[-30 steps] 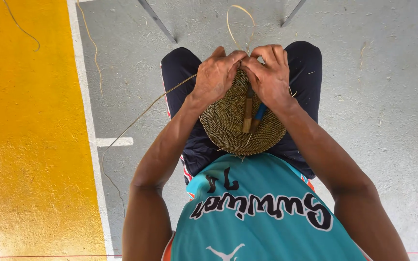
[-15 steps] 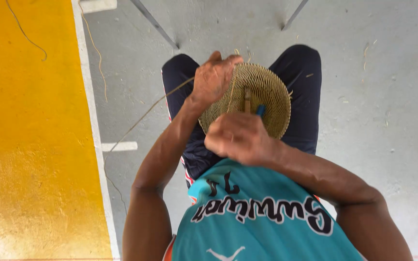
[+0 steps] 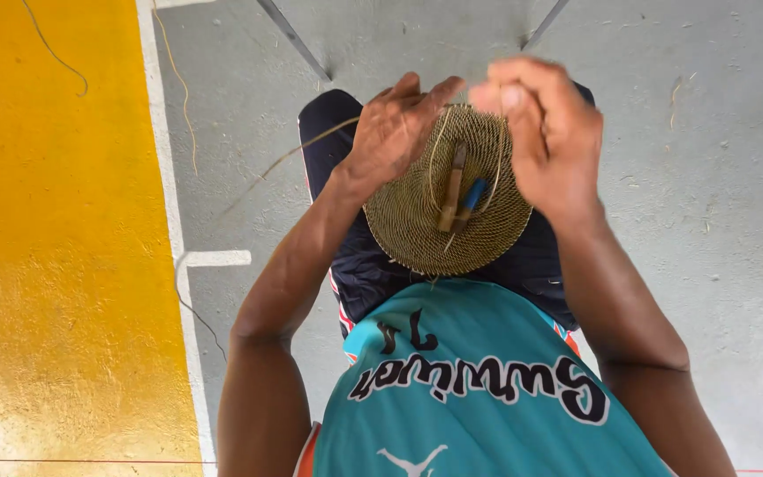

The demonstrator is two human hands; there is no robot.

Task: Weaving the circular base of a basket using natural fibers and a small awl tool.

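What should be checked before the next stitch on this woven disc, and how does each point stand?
1. Left hand holds the woven disc at its rim: ok.
2. Right hand pinches the strand: looks ok, blurred.
3. Strand free of tangles: cannot tell.
4. Two small tools lie on the disc, within reach: ok.
5. Disc rests on the lap: ok.
6. Long fibre trails off to the left, free: ok.

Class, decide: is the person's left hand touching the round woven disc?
Touching. The head view shows the left hand gripping the woven disc at its upper left rim.
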